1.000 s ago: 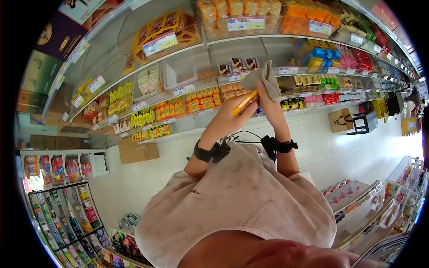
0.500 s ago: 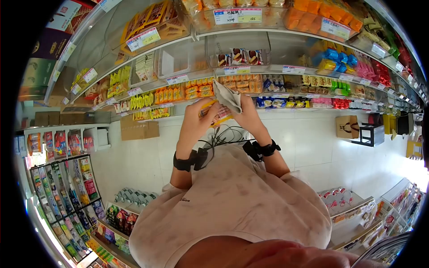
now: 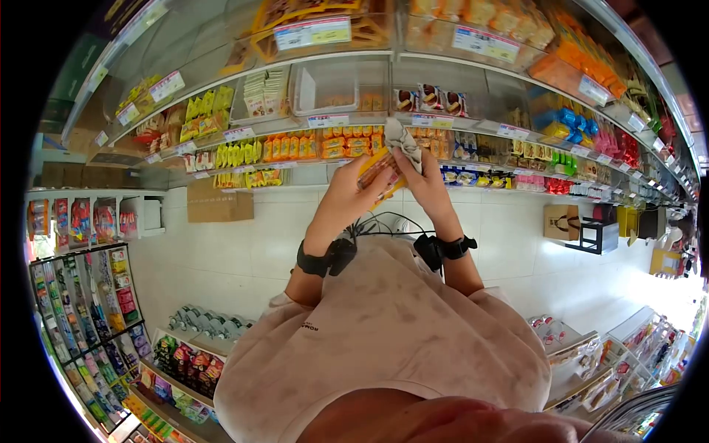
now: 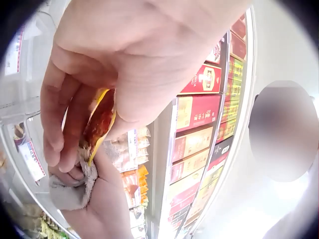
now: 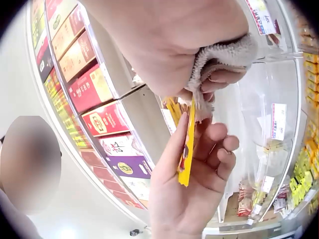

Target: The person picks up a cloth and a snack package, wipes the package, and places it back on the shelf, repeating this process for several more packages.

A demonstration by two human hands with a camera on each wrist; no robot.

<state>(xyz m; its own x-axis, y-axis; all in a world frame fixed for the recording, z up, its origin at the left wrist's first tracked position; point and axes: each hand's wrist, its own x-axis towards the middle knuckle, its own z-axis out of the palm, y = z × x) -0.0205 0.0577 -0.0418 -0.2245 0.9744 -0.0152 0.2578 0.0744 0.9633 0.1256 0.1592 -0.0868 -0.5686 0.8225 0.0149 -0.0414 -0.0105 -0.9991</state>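
Note:
In front of the chest, the left hand (image 3: 341, 198) grips a flat yellow-edged snack packet (image 5: 188, 154), with its thumb on one face and its fingers behind. A grey, fluffy cloth (image 3: 402, 140) is bunched in the right hand (image 3: 428, 190), whose fingers curl round it. In the left wrist view the cloth (image 4: 75, 193) meets one end of the packet (image 4: 101, 119), and the two hands are close together. Reddish-brown print shows on the packet's face. Part of the packet is hidden behind the fingers and cloth.
Ahead, shelves hold clear bins of wrapped snacks, with price tags (image 3: 329, 120) along their edges. A clear bin (image 3: 325, 85) sits above the hands. On the floor are a cardboard box (image 3: 219, 201) at left and a dark stool (image 3: 598, 236) at right. Black cables (image 3: 369, 221) hang between the wrists.
Both hands first came down from the shelf toward the chest, then shifted slightly right. The packet has turned in the left hand, and the cloth has moved along with the right hand.

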